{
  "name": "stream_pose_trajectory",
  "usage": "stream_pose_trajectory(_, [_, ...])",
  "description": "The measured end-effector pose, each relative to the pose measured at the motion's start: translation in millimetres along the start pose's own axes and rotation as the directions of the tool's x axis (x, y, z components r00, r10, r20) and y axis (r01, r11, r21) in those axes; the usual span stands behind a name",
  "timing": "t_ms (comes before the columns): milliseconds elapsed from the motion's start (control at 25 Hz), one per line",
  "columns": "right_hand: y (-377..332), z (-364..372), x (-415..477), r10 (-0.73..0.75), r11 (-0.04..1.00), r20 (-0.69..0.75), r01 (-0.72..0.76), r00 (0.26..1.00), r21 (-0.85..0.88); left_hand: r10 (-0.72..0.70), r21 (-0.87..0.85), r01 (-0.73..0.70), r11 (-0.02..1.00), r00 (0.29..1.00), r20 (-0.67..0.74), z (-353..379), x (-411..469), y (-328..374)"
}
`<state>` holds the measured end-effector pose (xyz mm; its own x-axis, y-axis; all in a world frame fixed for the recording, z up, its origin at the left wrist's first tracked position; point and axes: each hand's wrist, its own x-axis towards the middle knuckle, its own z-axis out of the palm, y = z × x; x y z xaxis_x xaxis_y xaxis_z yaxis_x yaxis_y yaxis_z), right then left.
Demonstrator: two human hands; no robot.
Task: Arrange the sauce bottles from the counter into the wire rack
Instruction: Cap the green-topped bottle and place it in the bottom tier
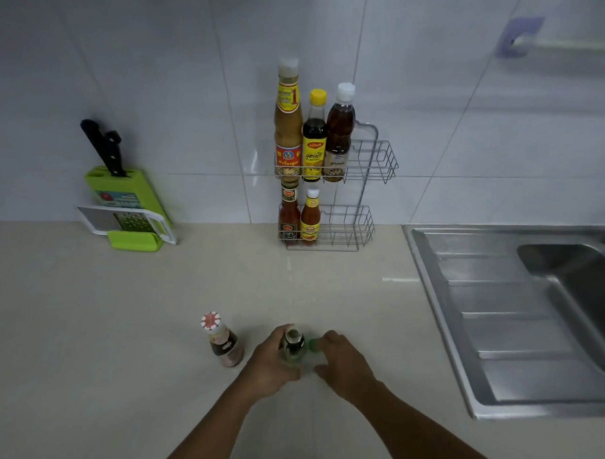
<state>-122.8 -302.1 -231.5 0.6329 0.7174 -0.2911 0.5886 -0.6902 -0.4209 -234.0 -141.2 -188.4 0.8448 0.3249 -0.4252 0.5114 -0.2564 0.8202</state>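
Observation:
A two-tier wire rack (377,165) stands against the tiled wall. Its upper tier holds three bottles: a tall tan sauce bottle (288,120), a dark bottle with a yellow cap (314,136) and a brown bottle with a white cap (339,132). The lower tier holds two red sauce bottles (289,216) (309,218) at its left end. Near the counter's front, my left hand (269,362) grips a dark glass bottle (293,343). My right hand (343,360) is closed around a clear bottle with a green cap (313,344) beside it. A brown bottle with a red-and-white cap (221,340) stands free to the left.
A green knife block with black knives and a grater (128,204) stands at the back left of the beige counter (91,322). A steel sink with a drainboard (520,307) fills the right side. The right parts of both rack tiers hold nothing.

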Motion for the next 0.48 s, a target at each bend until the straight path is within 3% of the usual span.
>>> stream_pose_trajectory(160, [5.7, 11.0, -11.3, -0.040, 0.999, -0.081, 0.041, 0.996, 0.013, 0.062, -0.142, -0.091, 0.986, 0.978, -0.199, 29.9, 8.0, -26.6])
stream_pose_trajectory(240, [8.1, 4.4, -16.6, 0.000, 0.977, -0.133, 0.028, 0.991, 0.212, 0.096, -0.135, -0.123, 0.983, 0.978, -0.186, 33.0, 7.0, -28.5])
stream_pose_trajectory(360, [3.1, -28.2, -24.1, 0.073, 0.838, -0.204, 0.051, 0.976, 0.543, 0.221, -0.067, -0.232, 0.970, 0.965, -0.140, 28.5, 0.4, -19.9])
stream_pose_trajectory(480, [-10.0, -78.1, -25.5, -0.023, 0.777, -0.305, 0.209, 0.952, 0.593, 0.376, 0.000, -0.378, 0.926, 0.921, -0.103, 16.5, -4.2, 0.2])
